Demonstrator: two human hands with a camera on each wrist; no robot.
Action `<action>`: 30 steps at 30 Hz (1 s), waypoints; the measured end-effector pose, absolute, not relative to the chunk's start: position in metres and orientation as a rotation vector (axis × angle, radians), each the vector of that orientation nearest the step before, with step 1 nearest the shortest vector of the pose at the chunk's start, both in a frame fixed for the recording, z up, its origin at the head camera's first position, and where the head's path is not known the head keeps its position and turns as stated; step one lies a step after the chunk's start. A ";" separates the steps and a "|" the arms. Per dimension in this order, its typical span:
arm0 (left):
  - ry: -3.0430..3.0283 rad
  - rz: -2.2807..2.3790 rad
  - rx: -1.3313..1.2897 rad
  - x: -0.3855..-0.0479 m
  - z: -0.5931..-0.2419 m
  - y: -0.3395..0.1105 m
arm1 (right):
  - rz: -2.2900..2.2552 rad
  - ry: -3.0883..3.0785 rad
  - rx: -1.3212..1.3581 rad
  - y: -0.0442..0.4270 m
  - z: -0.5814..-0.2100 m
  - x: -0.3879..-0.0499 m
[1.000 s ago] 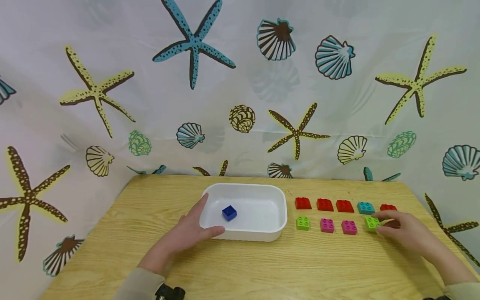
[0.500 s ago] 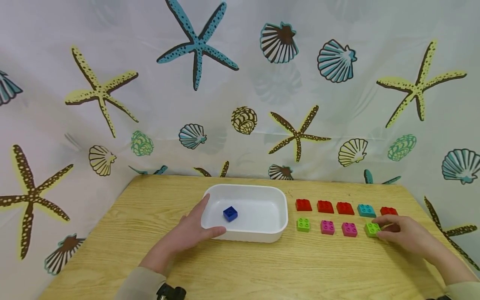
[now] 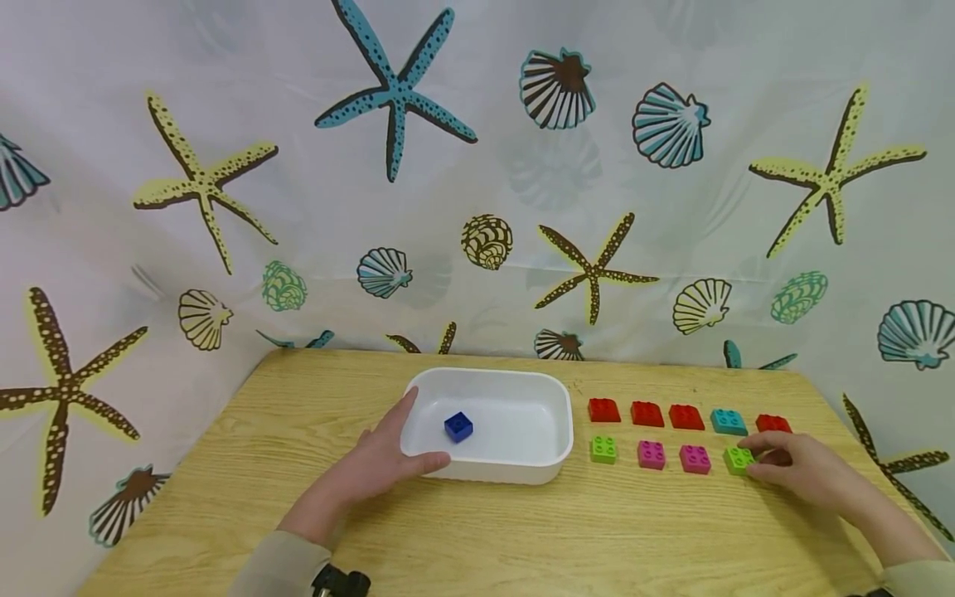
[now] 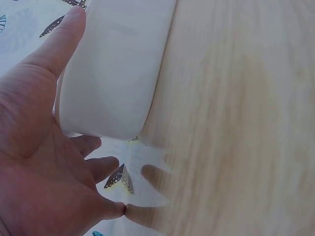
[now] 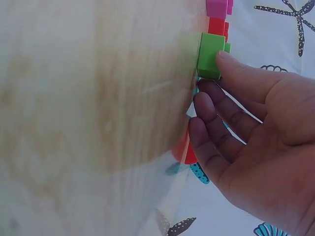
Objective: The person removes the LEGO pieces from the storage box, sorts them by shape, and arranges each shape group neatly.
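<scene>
A white plastic tray (image 3: 515,471) stands left of the middle of the table, with a dark blue building brick (image 3: 458,427) inside. My left hand (image 3: 376,448) holds the tray's left end, thumb at the near rim and fingers round the end wall. In the left wrist view, the thumb lies along the tray's side (image 4: 113,69). At the right, my right hand (image 3: 809,473) pinches a lime-green brick (image 3: 737,461) at its right side between thumb and forefinger. The brick sits on the table, ending the near row. In the right wrist view, the other fingers hang curved beside the green brick (image 5: 210,56).
Left of the held brick lie two magenta bricks (image 3: 695,459) and another lime-green brick (image 3: 603,449). A far row holds several red bricks (image 3: 646,414) and a turquoise brick (image 3: 729,421). Behind the wooden table (image 3: 522,539) hangs a sea-patterned cloth (image 3: 462,166).
The lime-green brick under my right hand has shifted slightly nearer and left, into line with the magenta bricks. My left hand stays on the tray. The head view has tilted slightly.
</scene>
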State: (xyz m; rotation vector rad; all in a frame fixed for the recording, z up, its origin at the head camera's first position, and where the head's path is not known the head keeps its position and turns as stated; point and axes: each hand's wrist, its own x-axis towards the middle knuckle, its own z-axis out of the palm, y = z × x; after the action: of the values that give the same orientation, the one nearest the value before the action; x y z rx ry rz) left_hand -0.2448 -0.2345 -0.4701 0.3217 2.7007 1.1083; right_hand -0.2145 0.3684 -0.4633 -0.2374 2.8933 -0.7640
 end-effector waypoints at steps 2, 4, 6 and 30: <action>2.703 1.109 0.323 -0.245 -0.471 -0.235 | -0.764 2.887 -0.246 0.369 -0.463 -0.215; 2.705 1.111 0.322 -0.245 -0.472 -0.235 | -0.772 2.877 -0.260 0.369 -0.462 -0.215; 2.707 1.112 0.321 -0.245 -0.473 -0.235 | -0.785 2.864 -0.273 0.369 -0.460 -0.215; 2.717 1.104 0.317 -0.245 -0.470 -0.233 | -0.967 2.964 -0.506 0.280 -0.412 -0.223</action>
State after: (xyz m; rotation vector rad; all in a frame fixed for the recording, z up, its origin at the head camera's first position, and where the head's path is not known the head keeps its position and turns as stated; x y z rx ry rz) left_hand -0.2447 -0.2328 -0.4701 0.3165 2.7174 1.1041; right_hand -0.2228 0.2798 -0.4121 -0.5058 2.9645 -0.9669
